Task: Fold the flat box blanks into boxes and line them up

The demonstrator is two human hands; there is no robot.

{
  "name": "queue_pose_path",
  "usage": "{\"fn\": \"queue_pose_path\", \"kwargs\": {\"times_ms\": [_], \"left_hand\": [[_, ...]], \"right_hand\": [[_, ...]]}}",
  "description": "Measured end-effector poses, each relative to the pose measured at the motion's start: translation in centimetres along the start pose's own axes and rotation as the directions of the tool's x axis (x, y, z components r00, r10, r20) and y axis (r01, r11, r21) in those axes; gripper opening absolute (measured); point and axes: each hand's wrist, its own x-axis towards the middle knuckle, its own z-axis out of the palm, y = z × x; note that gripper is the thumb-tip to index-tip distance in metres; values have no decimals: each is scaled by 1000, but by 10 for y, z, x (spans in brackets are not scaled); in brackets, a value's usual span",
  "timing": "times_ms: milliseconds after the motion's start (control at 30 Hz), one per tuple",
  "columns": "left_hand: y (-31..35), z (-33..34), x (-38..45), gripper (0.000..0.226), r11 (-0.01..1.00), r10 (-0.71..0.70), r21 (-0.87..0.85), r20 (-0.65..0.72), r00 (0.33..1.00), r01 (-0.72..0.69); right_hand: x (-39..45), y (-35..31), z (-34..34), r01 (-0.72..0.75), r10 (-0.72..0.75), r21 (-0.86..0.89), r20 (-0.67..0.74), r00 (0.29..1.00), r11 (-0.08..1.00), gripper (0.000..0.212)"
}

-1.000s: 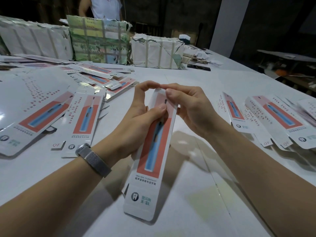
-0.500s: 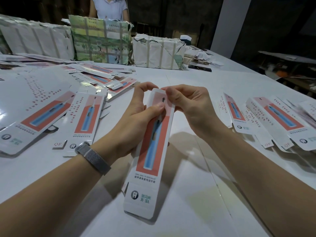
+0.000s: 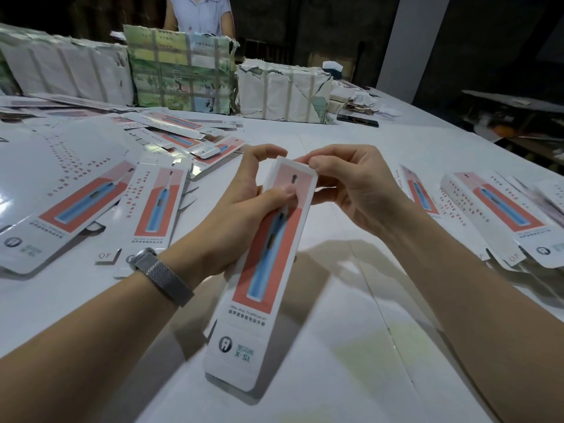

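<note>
A long white box (image 3: 262, 270) printed with a blue toothbrush on a red panel is held above the table, slanting toward me. My left hand (image 3: 244, 206) grips its upper part, thumb across the printed face. My right hand (image 3: 357, 187) pinches the far top end of the box with curled fingers. Flat blanks (image 3: 76, 196) of the same print lie spread over the table's left side. Several folded boxes (image 3: 500, 209) lie side by side on the right.
The white table (image 3: 351, 346) carries wrapped paper bundles (image 3: 183, 74) along its far edge, with a dark phone (image 3: 357, 120) beside them. A person (image 3: 200, 12) stands behind the bundles. A white pillar (image 3: 409, 41) rises at the back right.
The box has tipped a little so that its top end shows more. My right fingers have shifted along that end. Both hands keep their hold.
</note>
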Motion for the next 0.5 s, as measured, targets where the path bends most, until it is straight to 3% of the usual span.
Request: {"fn": "queue_pose_path", "kwargs": {"times_ms": [167, 367, 500], "left_hand": [[1, 0, 0, 28, 999, -29, 21, -11, 1000, 29], [-2, -3, 2, 21, 1000, 14, -15, -85, 996, -15], [-3, -3, 2, 21, 1000, 31, 5, -109, 994, -31]], "right_hand": [[-1, 2, 0, 59, -60, -66, -10, 998, 996, 16], [-3, 7, 11, 91, -89, 81, -22, 996, 993, 11], [-3, 8, 16, 65, -62, 119, -31, 998, 991, 20]]}}
